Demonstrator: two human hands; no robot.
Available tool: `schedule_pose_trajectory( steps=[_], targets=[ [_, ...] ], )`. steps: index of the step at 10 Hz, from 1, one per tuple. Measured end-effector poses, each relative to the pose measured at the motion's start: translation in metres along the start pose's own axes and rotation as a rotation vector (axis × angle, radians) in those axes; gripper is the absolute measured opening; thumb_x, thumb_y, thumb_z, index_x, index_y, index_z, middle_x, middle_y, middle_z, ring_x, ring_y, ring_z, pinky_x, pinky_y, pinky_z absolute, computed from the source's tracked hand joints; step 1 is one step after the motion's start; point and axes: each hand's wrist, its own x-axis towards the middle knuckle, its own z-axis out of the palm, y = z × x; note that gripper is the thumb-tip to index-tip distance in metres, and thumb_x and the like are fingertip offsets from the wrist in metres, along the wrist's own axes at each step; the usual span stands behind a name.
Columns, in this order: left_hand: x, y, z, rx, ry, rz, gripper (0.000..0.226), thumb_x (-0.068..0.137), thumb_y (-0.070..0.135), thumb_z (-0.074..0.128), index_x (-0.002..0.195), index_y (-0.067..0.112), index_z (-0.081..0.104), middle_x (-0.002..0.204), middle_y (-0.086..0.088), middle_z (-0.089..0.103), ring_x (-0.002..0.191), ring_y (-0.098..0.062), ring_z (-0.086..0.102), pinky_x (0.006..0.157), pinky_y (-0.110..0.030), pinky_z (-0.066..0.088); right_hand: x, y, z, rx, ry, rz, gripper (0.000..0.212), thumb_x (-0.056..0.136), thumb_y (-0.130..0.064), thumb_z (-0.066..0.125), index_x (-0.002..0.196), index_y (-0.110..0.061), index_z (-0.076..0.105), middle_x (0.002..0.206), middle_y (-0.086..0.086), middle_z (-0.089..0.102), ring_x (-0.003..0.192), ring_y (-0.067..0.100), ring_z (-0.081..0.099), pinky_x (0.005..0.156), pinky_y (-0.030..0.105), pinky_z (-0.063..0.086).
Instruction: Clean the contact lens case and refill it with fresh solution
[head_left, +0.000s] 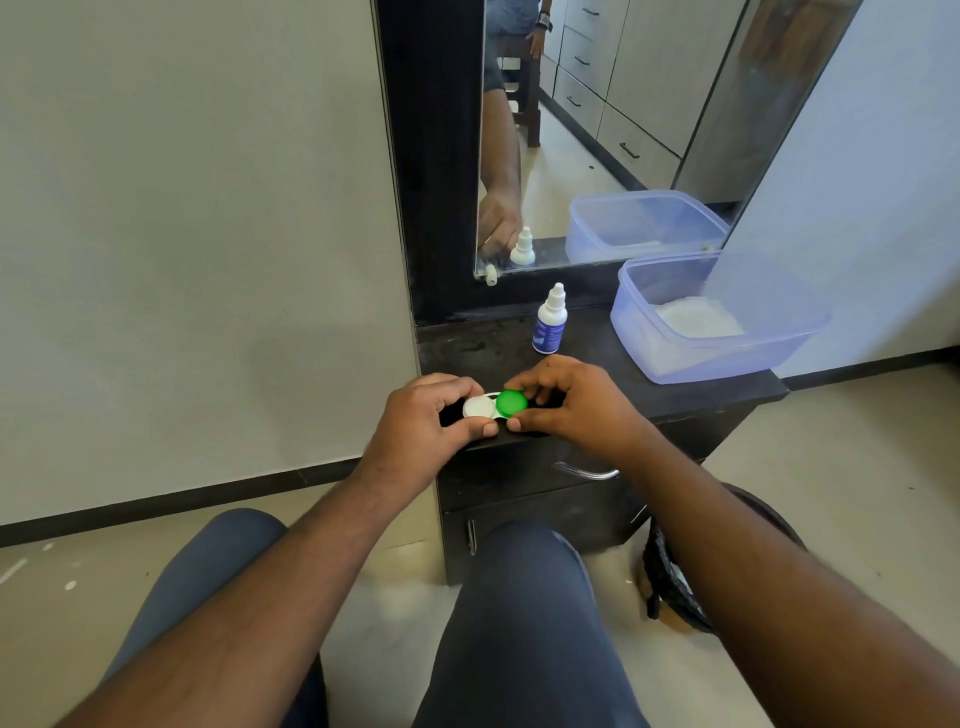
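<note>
I hold the contact lens case (494, 405) just above the front edge of the dark counter (597, 374), close to my lap. My left hand (434, 421) is curled around the end with the white cap (479, 407), thumb under the front and fingers over the back. My right hand (571, 400) pinches the green cap (511, 402) between fingertips and thumb, so both hands are clamped on the case and neither is free.

Both caps look seated, so I judge I am about to twist the green one off. The main risk is the edge: the case hangs right at the counter's lip, and a cap that slips from my fingertips could drop to the floor between my knees. If old solution sits inside, a sudden release of the thread could tip the case and spill it onto the counter or my trousers. I cannot tell whether any liquid is in there.

The solution bottle (549, 322) stands upright just behind my right hand, near enough that a careless backward move of my knuckles could knock it over. The blue plastic tub (769, 353) sits to the right with one corner near the counter's side edge; a nudge from my forearm could shift it.
</note>
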Motion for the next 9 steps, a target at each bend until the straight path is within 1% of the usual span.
schedule_pose_trajectory(
  steps=[1, 2, 3, 4, 5, 6, 7, 8, 9],
  targets=[
    [0.002, -0.001, 0.000, 0.017, -0.015, 0.020, 0.027, 0.073, 0.024, 0.082, 0.097, 0.014, 0.074, 0.092, 0.002, 0.068, 0.086, -0.014, 0.058, 0.072, -0.031, 0.049, 0.000, -0.002, 0.002, -0.018, 0.023, 0.001, 0.036, 0.073, -0.020, 0.081, 0.108, -0.021, 0.071, 0.088, -0.014, 0.056, 0.081, 0.005, 0.055, 0.074, 0.016, 0.046],
    [0.003, 0.002, -0.002, 0.053, -0.034, 0.030, 0.027, 0.074, 0.026, 0.082, 0.096, 0.013, 0.073, 0.091, 0.000, 0.068, 0.085, -0.015, 0.058, 0.072, -0.036, 0.049, -0.001, -0.007, 0.003, -0.060, 0.030, 0.011, 0.035, 0.074, -0.022, 0.079, 0.109, -0.019, 0.071, 0.088, -0.013, 0.056, 0.082, 0.006, 0.054, 0.075, 0.018, 0.046],
    [0.001, 0.006, -0.005, 0.070, -0.062, 0.020, 0.027, 0.076, 0.027, 0.080, 0.097, 0.014, 0.071, 0.091, 0.000, 0.067, 0.084, -0.014, 0.057, 0.072, -0.038, 0.049, -0.004, -0.014, 0.000, -0.057, 0.005, 0.037, 0.035, 0.076, -0.022, 0.078, 0.109, -0.018, 0.069, 0.087, -0.015, 0.053, 0.082, 0.006, 0.054, 0.075, 0.018, 0.046],
    [-0.002, 0.008, -0.006, 0.049, -0.059, 0.023, 0.027, 0.076, 0.027, 0.080, 0.100, 0.016, 0.072, 0.093, 0.001, 0.067, 0.084, -0.013, 0.057, 0.073, -0.034, 0.049, -0.006, -0.016, -0.002, -0.035, -0.012, 0.055, 0.036, 0.075, -0.021, 0.079, 0.109, -0.019, 0.068, 0.087, -0.014, 0.054, 0.082, 0.004, 0.054, 0.073, 0.015, 0.044],
    [-0.006, 0.009, -0.006, 0.032, -0.028, -0.013, 0.041, 0.074, 0.025, 0.082, 0.113, 0.013, 0.071, 0.106, -0.002, 0.069, 0.092, -0.009, 0.058, 0.077, -0.014, 0.045, -0.009, -0.018, -0.003, -0.023, 0.000, 0.088, 0.042, 0.073, -0.019, 0.081, 0.113, -0.021, 0.066, 0.088, -0.013, 0.057, 0.081, 0.003, 0.054, 0.071, 0.013, 0.041],
    [-0.007, 0.011, -0.007, 0.027, -0.002, -0.046, 0.058, 0.072, 0.026, 0.084, 0.125, 0.010, 0.065, 0.121, -0.005, 0.066, 0.105, -0.007, 0.055, 0.083, 0.000, 0.033, -0.008, -0.018, -0.003, 0.024, -0.001, 0.112, 0.059, 0.071, -0.015, 0.082, 0.125, -0.023, 0.059, 0.092, -0.009, 0.059, 0.083, 0.005, 0.056, 0.076, 0.014, 0.043],
    [-0.010, 0.013, -0.013, 0.030, 0.001, -0.067, 0.066, 0.072, 0.026, 0.083, 0.132, 0.012, 0.059, 0.130, -0.005, 0.061, 0.116, -0.013, 0.055, 0.092, -0.011, 0.035, -0.009, -0.024, -0.009, 0.027, -0.009, 0.136, 0.066, 0.071, -0.015, 0.082, 0.130, -0.025, 0.055, 0.099, -0.010, 0.059, 0.092, 0.005, 0.057, 0.083, 0.017, 0.044],
    [-0.016, 0.007, -0.018, 0.009, 0.052, -0.062, 0.064, 0.072, 0.027, 0.083, 0.130, 0.011, 0.060, 0.128, -0.007, 0.063, 0.117, -0.018, 0.057, 0.095, -0.019, 0.039, -0.009, -0.035, -0.014, -0.050, 0.027, 0.060, 0.060, 0.074, -0.017, 0.080, 0.129, -0.023, 0.056, 0.108, -0.008, 0.059, 0.098, 0.004, 0.055, 0.086, 0.019, 0.044],
    [-0.023, -0.011, -0.031, 0.003, 0.094, -0.112, 0.060, 0.075, 0.034, 0.079, 0.128, 0.010, 0.062, 0.124, -0.008, 0.065, 0.115, -0.019, 0.058, 0.096, -0.023, 0.042, 0.005, -0.058, -0.001, -0.176, -0.007, -0.036, 0.053, 0.076, -0.022, 0.078, 0.126, -0.022, 0.059, 0.112, -0.004, 0.059, 0.101, 0.008, 0.055, 0.091, 0.025, 0.048]
  ],
)
